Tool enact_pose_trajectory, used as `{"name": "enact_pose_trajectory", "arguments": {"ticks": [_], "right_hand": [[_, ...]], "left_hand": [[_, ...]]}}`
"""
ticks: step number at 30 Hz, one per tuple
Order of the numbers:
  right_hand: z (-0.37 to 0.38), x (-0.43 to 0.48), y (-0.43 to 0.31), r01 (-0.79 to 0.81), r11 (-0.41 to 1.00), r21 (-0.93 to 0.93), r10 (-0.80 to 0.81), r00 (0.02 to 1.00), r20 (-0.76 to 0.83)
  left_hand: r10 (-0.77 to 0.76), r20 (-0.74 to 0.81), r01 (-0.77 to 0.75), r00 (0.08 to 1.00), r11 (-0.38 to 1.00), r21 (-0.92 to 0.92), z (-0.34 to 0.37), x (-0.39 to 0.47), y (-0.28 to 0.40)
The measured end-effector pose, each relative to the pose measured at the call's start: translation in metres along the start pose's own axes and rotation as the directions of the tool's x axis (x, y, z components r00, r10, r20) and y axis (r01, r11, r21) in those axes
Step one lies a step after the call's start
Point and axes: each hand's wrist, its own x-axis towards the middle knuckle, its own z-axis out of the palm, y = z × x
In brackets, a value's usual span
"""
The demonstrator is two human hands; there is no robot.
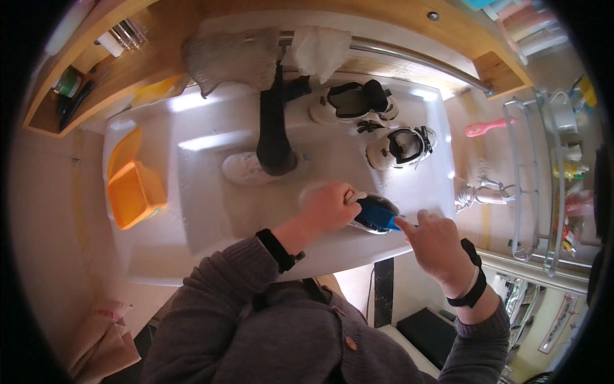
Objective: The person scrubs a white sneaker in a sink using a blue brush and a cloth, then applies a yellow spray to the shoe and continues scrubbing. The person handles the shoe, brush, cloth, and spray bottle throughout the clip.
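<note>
Over the front part of a white sink basin (pixel 192 269), my left hand (pixel 331 205) grips one end of a white shoe (pixel 367 231). My right hand (pixel 431 240) holds the end of a blue brush (pixel 376 215), which rests on the dark opening of that shoe. Another white shoe (pixel 243 168) lies in the basin under the dark faucet (pixel 273 129). Behind and to the right, a white shoe with black lining (pixel 352 103) and a white shoe with dark laces (pixel 402 148) stand on the basin. What touches the underside of the held shoe is hidden.
An orange plastic tub (pixel 136 194) with its lid raised stands at the left. A grey mesh cloth (pixel 230 57) and a white cloth (pixel 321 50) hang from a metal rail (pixel 407 50) behind the faucet. A wire rack (pixel 525 177) and a pink brush (pixel 489 126) are at the right.
</note>
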Motion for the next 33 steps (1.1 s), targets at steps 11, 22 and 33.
{"name": "enact_pose_trajectory", "arguments": {"ticks": [11,22,33], "right_hand": [[-0.003,-0.048,0.046,-0.312,0.947,-0.074,0.304,0.948,-0.098],[0.049,-0.048,0.081,-0.387,0.916,-0.111,0.376,0.920,-0.109],[0.069,-0.058,0.050,-0.572,0.818,0.058,0.575,0.812,-0.105]], "left_hand": [[-0.296,0.320,0.435,0.900,0.645,-0.628,0.108,0.036,0.054],[0.049,0.311,-0.205,0.949,0.846,0.493,0.127,0.086,0.035],[-0.146,0.359,0.086,0.922,0.980,0.178,0.127,0.034,0.016]]}}
